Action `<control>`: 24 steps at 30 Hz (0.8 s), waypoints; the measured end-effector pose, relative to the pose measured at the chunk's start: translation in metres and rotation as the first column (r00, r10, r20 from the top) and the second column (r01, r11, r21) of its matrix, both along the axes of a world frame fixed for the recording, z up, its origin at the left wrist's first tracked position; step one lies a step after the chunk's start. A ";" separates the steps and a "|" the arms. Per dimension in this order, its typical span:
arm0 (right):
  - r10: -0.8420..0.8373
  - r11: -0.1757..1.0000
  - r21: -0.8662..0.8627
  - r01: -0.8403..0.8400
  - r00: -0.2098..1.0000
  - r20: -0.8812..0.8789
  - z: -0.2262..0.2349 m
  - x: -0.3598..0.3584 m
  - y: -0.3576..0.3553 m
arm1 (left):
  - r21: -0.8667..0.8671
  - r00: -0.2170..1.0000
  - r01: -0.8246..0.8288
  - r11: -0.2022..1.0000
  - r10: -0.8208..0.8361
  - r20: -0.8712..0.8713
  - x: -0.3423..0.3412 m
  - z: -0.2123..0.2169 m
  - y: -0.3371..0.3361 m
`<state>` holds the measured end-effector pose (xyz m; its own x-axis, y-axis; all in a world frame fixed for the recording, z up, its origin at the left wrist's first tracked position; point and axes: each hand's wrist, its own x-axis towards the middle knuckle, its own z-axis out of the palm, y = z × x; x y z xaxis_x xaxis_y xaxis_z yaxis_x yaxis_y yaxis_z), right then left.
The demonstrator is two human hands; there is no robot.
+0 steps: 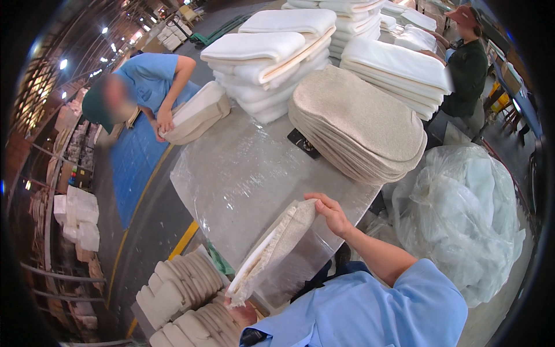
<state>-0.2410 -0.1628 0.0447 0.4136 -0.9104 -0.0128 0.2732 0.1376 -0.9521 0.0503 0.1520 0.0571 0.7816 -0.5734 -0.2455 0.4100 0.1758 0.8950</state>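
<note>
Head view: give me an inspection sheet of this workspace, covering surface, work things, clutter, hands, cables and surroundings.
Surface: grey table, looks covered in clear plastic.
Work things: beige-and-white piece in hand; beige stack and white stacks beyond.
Clutter: black object beside the beige stack.
Hands: left hand at the piece's lower end; right hand grips its upper end.
Cables: nothing seen.
Surroundings: co-workers at left and upper right; plastic bag at right.
</note>
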 end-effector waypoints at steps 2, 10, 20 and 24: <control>0.002 1.000 0.009 -0.001 1.000 -0.004 -0.005 0.000 -0.003 | -0.010 1.000 -0.020 1.000 0.020 -0.013 0.001 -0.001 -0.003; -0.129 0.984 0.117 0.132 0.991 -0.039 -0.011 0.024 -0.018 | 0.252 0.985 0.110 0.961 -0.139 0.099 0.051 0.005 -0.013; -0.363 0.931 0.009 0.365 0.929 -0.066 -0.029 0.031 -0.004 | 0.408 0.984 0.117 0.905 -0.160 0.072 0.059 -0.003 -0.031; -0.331 0.934 0.137 0.329 0.944 -0.011 -0.036 0.027 -0.003 | 0.525 0.958 0.129 0.841 -0.243 0.153 0.067 -0.006 -0.029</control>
